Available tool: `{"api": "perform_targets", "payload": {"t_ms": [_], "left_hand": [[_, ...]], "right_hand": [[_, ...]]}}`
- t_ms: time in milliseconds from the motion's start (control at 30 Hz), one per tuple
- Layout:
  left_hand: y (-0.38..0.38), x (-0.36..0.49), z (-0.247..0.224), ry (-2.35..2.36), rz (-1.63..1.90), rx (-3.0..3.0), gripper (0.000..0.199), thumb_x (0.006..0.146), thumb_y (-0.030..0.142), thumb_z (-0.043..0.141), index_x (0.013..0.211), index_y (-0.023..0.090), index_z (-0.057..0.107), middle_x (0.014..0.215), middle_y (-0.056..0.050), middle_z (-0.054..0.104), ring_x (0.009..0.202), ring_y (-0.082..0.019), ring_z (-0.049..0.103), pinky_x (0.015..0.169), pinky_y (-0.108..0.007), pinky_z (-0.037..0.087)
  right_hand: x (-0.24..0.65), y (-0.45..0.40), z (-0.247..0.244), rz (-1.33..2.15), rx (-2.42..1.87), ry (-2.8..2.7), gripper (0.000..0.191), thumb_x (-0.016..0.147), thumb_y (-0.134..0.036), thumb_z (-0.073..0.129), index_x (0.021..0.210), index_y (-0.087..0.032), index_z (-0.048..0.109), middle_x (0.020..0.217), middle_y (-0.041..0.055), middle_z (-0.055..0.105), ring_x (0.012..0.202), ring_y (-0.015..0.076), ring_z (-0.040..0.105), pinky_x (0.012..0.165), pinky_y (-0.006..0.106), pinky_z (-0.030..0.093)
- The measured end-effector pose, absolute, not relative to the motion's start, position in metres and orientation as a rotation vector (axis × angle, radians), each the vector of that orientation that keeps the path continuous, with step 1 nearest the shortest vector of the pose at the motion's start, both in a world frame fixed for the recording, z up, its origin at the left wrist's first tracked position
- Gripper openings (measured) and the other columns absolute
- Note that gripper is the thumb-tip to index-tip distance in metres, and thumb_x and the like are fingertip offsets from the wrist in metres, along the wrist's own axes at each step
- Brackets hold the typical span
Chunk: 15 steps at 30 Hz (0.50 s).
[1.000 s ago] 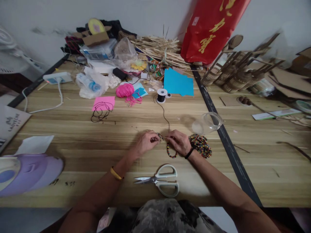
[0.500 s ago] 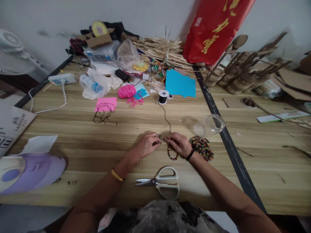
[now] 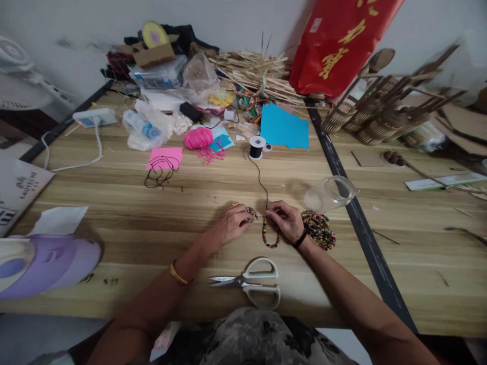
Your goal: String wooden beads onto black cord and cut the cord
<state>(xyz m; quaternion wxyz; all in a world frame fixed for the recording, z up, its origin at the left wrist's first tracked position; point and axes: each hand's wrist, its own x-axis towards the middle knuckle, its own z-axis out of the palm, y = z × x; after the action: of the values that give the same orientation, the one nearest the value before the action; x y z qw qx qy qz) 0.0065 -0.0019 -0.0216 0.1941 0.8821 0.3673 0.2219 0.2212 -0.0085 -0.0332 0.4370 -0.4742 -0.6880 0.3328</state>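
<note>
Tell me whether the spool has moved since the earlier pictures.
No. The spool stands just off the near left corner of the blue paper, as in both earlier pictures; the two shift together in the view.

A wood-grain table (image 3: 152,213) carries scissors (image 3: 243,281), coiled beads (image 3: 319,230), a thread spool (image 3: 256,148) and pink paper (image 3: 164,158).

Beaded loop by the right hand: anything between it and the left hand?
Yes: a small bead cluster at the fingertips of the left hand, on the side facing the beaded loop. Nothing else visible between; the scissors lie nearer the body.
</note>
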Motion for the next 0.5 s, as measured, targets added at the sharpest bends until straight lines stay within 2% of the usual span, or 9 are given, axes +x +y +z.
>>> {"api": "perform_targets", "payload": {"t_ms": [500], "left_hand": [[-0.0028, 0.0063, -0.0182, 1.040, 0.639, 2.503, 0.009, 0.083, 0.017, 0.059, 0.089, 0.016, 0.066, 0.087, -0.004, 0.062, 0.087, -0.016, 0.056, 0.083, -0.030, 0.045]], "right_hand": [[0.2177, -0.0100, -0.0251, 0.726, -1.132, -1.856, 0.016, 0.089, -0.031, 0.054, 0.088, -0.018, 0.063, 0.078, 0.0038, 0.065, 0.066, 0.0135, 0.059, 0.062, 0.024, 0.048]]}}
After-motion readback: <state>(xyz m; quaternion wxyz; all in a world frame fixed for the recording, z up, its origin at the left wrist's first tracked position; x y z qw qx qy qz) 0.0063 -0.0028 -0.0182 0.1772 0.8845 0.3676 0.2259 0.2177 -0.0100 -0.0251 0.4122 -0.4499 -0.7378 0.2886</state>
